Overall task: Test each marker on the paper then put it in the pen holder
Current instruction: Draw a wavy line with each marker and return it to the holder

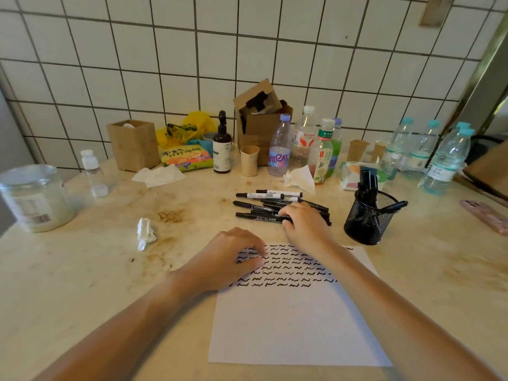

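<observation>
Nearest me, white sheet of paper [291, 323] lies flat on stained beige tabletop [82, 284], upper half covered in rows of black squiggles. My left hand [231, 259] rests on paper's upper left corner, fingers loosely bent, fingertips pressing the sheet, grasping nothing. Just beyond the paper, my right hand [305, 221] sits on the pile of black markers [264, 206], fingers curled over the nearest ones; I can't tell whether one is actually gripped. To the right of the pile, black wire-mesh pen holder [369, 218] stands upright with several markers already in it, one leaning out over the rim. Crumpled white tissue [145, 233] lies left of the paper. Farther back, plastic bottles [280, 147] and open cardboard box [258, 116] stand along white tiled wall [165, 50].
</observation>
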